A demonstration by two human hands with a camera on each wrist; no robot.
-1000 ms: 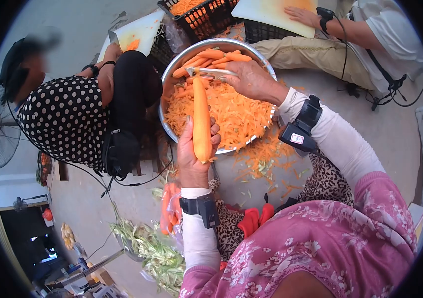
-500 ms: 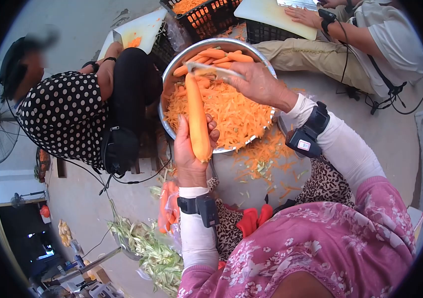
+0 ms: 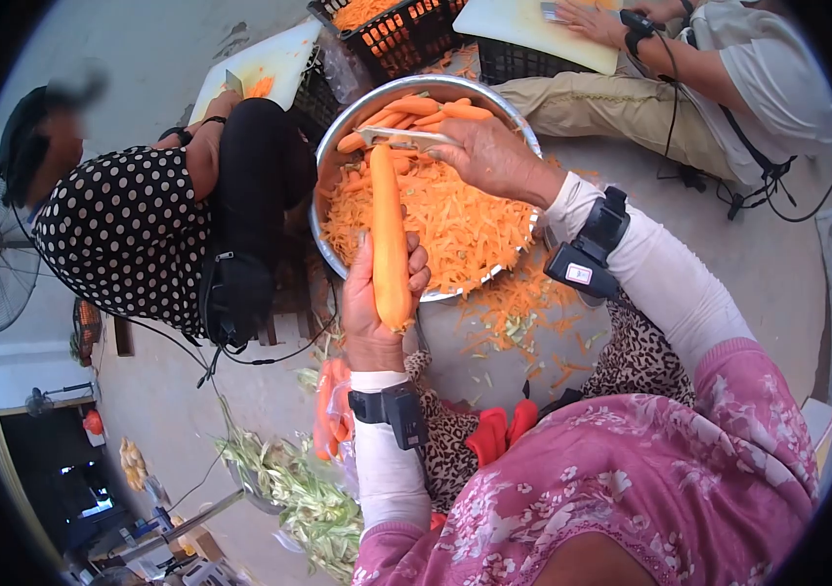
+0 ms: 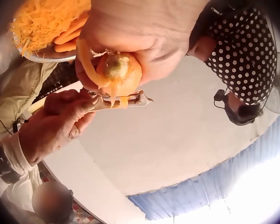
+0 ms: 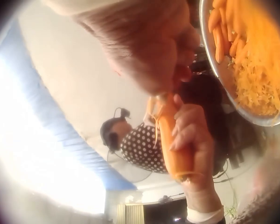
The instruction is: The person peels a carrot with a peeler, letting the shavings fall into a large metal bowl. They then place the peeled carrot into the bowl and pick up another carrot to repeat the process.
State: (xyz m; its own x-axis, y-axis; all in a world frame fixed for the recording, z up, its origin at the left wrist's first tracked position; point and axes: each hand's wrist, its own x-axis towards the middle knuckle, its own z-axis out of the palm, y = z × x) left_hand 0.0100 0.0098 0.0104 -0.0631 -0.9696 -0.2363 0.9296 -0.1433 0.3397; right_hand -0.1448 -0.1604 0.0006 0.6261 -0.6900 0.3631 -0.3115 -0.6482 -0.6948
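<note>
My left hand [image 3: 364, 314] grips a long peeled carrot [image 3: 390, 234], held up over the near rim of a metal basin [image 3: 324, 239]. A peeler [image 3: 398, 135] lies across the carrot's far end, its handle pinched by my right hand [image 3: 502, 161]. From the left wrist view, thin strips of peel [image 4: 87, 63] hang around the carrot's end, beside the peeler's blade [image 4: 123, 101]. In the right wrist view, my left fingers [image 5: 184, 126] wrap round the carrot's side, while the right hand hides most of the peeler.
Carrot peelings [image 3: 475, 220] and whole carrots [image 3: 416, 105] fill the basin. Two people sit close by at cutting boards [image 3: 265, 70], both with blades. Bagged carrots [image 3: 331, 410] and a heap of green husks [image 3: 309, 508] lie at lower left.
The peeler blurs in a stroke near the carrot's far end, then rests there again. The carrot has shifted slightly in tilt. At upper right, the other person's blade has moved across the board.
</note>
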